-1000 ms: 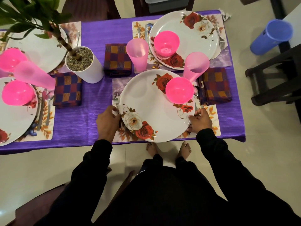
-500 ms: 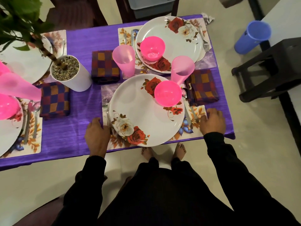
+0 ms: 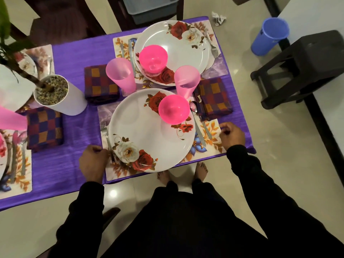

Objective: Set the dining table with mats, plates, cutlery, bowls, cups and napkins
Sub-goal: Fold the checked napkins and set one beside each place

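Left hand (image 3: 92,163): rests on the purple tabletop (image 3: 74,127) at the near left corner of the near mat (image 3: 208,138); fingers curled at the mat edge just beside the fork (image 3: 107,138); cannot tell whether pinching the mat or fork
Right hand (image 3: 232,135): at the right edge of the near mat; fingers loosely curled; cannot tell whether gripping the mat edge
Near plate (image 3: 141,131): white with roses, lies on the near mat, near edge past the tabletop edge
Near bowl (image 3: 174,109): bright pink, sits on the far right part of the near plate
Spoon (image 3: 194,107): right of the plate, lies on the mat
Near cup (image 3: 186,79): pale pink, upright, just beyond the bowl
Near napkin (image 3: 214,98): checked, folded, right of the cup
Far plate (image 3: 172,51): carries another pink bowl (image 3: 153,58)
Plant pot (image 3: 55,94): white, left of centre
Blue cup (image 3: 270,35): off the tabletop, far right
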